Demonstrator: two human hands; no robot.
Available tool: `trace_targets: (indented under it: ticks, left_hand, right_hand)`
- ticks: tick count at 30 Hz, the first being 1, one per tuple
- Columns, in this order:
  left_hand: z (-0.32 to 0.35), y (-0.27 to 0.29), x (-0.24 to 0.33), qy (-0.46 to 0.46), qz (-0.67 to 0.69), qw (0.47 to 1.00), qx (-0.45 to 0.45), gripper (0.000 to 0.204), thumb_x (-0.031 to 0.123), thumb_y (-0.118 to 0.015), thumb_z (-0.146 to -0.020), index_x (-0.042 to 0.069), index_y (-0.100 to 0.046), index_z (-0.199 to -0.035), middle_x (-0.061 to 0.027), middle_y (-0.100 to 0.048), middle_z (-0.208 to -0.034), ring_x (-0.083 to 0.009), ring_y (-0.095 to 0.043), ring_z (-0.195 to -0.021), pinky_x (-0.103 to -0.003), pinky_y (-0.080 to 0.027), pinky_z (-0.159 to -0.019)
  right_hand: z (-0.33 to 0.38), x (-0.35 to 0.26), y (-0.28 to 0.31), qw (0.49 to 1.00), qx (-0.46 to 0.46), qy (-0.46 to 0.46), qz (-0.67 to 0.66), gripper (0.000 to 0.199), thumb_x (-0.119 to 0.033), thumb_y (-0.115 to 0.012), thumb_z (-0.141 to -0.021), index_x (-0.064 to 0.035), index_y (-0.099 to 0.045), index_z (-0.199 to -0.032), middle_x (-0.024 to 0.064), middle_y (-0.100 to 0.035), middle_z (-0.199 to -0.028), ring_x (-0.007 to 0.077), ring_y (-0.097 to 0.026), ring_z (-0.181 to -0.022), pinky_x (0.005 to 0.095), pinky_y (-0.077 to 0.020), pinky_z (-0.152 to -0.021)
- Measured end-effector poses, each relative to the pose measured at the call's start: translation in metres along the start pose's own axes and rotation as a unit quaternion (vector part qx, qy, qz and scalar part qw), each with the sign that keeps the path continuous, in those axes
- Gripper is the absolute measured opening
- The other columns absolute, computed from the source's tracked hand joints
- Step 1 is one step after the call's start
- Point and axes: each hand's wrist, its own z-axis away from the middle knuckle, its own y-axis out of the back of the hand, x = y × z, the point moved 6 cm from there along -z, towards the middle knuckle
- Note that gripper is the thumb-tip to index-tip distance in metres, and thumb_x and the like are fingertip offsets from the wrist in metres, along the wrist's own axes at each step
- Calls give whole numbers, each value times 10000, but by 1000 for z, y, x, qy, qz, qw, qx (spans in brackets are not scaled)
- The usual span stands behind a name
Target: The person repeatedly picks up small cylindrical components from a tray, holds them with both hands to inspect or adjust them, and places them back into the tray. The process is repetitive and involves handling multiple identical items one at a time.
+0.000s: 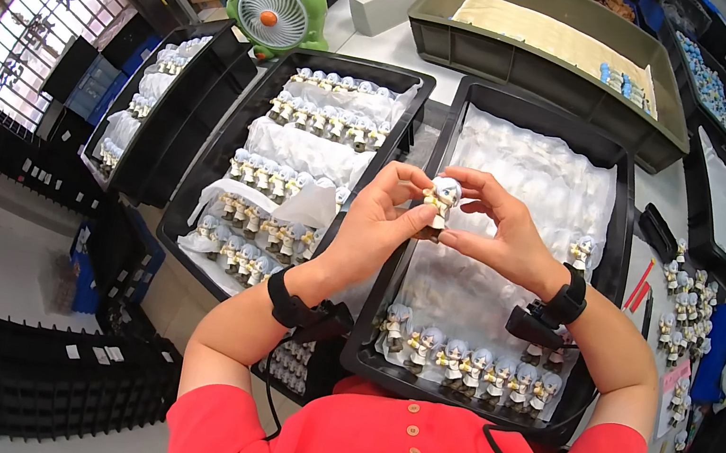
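Observation:
Between my two hands I hold one small figurine with pale hair and a white and gold outfit, upright above the right tray. My left hand pinches its side between thumb and fingers. On the other side, the fingers and thumb of my right hand close round it at head and base. Below lies a black tray lined with translucent white sheet. A row of like figurines stands along its near edge, and one single figurine is at its right side.
A second black tray at left carries several rows of figurines between white sheets. Farther left is another tilted tray. A green fan and an olive bin stand at the back. More figurines, with red pens, are at right.

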Motion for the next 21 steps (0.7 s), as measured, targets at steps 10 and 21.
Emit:
trace_targets:
  ticks: [10, 21]
  left_hand:
    - [2, -3, 4, 32, 84, 996, -15, 244, 127, -537, -947, 56, -391, -1129, -143, -587, -1092, -245, -658, -932, -344, -557, -784]
    - [2, 0, -1, 32, 39, 999, 5, 254, 145, -538, -948, 58, -435, -1163, -80, -597, -1095, -129, -617, -947, -284, -526, -794]
  right_hand:
    - [2, -1, -7, 1000, -16, 2, 18, 829, -193, -818, -688, -114, -381, -1388, 77, -532, -1251, 212, -533, -1099, 336, -464, -871]
    - [2, -9, -2, 993, 34, 63, 92, 782, -179, -818, -664, -108, -438, -1344, 92, -551, -1166, 224, -544, -1037, 339, -478, -812]
